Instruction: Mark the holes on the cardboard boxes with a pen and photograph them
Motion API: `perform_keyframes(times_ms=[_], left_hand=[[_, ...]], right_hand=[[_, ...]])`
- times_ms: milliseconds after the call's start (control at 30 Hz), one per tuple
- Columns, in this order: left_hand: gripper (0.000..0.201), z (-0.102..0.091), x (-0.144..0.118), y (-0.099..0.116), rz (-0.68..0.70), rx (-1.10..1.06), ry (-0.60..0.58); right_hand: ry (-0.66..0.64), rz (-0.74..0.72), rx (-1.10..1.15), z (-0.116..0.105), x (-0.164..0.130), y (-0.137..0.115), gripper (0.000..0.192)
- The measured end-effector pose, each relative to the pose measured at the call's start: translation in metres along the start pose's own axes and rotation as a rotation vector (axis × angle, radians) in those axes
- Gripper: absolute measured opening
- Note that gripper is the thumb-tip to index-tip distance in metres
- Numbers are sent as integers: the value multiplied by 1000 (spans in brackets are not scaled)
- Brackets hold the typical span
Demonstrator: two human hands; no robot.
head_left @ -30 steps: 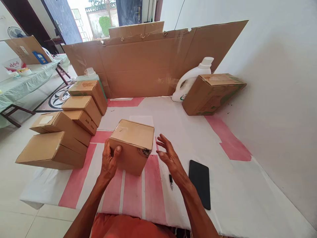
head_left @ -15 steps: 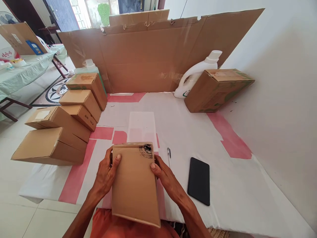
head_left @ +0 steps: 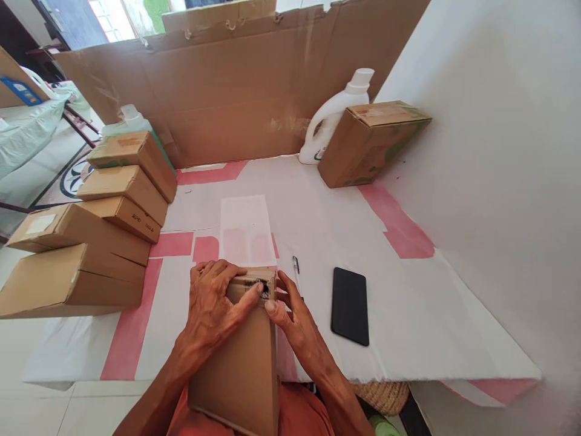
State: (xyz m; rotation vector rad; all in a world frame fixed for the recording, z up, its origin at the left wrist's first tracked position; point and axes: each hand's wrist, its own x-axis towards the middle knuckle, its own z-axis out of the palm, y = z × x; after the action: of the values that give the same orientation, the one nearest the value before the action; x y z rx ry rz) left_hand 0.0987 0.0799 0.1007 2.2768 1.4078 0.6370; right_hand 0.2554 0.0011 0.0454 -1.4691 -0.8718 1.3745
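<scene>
Your left hand [head_left: 213,303] held the box [head_left: 240,369], lower centre of the frame, its thumb [head_left: 249,301] having moved onto the blackened corner [head_left: 266,292]; your right hand [head_left: 297,324] held it too; the work seemed focused there.

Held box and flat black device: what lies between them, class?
In the head view, between the held box and the flat black device lie the right hand and, on the cloth, a pen.

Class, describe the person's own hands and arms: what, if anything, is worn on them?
The left hand and right hand are ungloved, with no ring or watch showing. Both forearms are bare, without visible sleeves or bands. Orange-red clothing shows between them.
</scene>
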Motion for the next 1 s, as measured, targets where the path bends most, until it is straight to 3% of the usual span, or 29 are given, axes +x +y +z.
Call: perform_keyframes(times_ms=[67,200,433,500,600,700,733,800,867,1000], left_hand=[[14,1,-7,3,-5,-1,-16],[16,-2,-16,0,-33,21,5],[19,8,-8,-5,-10,87,51],[20,10,-6,-9,11,95,19],[31,0,-4,-22,78,48,-148],[57,-17,-3,-36,153,9,-290],[59,-21,-2,-39,163,8,-310],[55,-24,1,-41,166,2,-325],[55,-20,2,-39,164,-11,-332],[52,-6,1,-32,139,-17,-331]], right_hand=[[44,-16,-19,1,2,-4,91],[-35,-79,-87,6,5,-15,72],[7,-131,-148,17,13,-21,64],[15,-122,-151,14,15,-18,64],[-41,-93,-125,-3,16,-8,70],[124,-46,-261,-28,17,11,76],[219,-10,-375,-36,18,19,69],[366,82,-597,-47,21,36,39],[403,139,-686,-54,25,52,20],[370,72,-588,-58,30,64,29]])
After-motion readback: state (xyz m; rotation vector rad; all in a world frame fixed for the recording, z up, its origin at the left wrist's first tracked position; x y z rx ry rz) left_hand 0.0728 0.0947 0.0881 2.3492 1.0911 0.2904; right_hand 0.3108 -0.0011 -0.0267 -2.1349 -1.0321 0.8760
